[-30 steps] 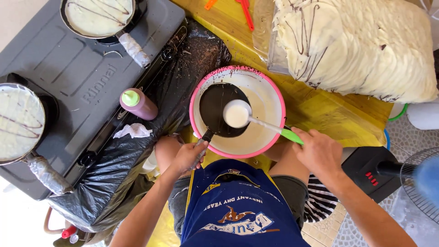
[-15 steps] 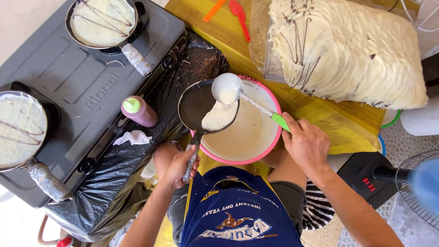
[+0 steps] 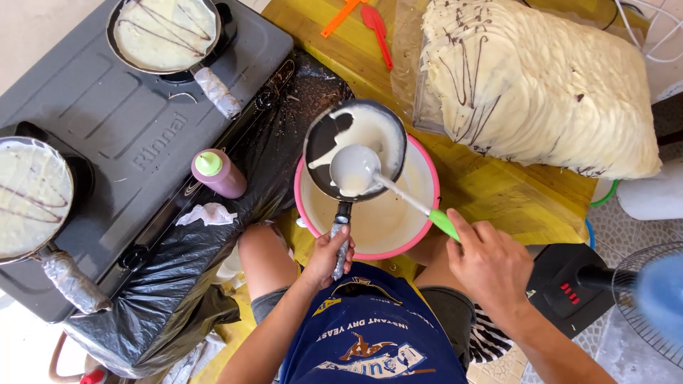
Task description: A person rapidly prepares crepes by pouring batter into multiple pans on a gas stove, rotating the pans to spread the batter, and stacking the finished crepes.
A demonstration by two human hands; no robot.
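Left hand (image 3: 333, 250) grips a small black pan (image 3: 354, 148) over a pink batter bowl (image 3: 420, 227); right hand (image 3: 491, 262) grips a green-handled ladle (image 3: 356, 169) in it.

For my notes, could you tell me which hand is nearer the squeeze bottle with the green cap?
Left. The left hand is nearer the squeeze bottle; the right hand lies farther off.

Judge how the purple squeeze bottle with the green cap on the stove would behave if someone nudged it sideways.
The purple squeeze bottle stands upright on a narrow base on the stove, so it would probably tip rather than slide. Its round body suggests it would then roll. It looks like soft plastic, so likely light and unlikely to break.
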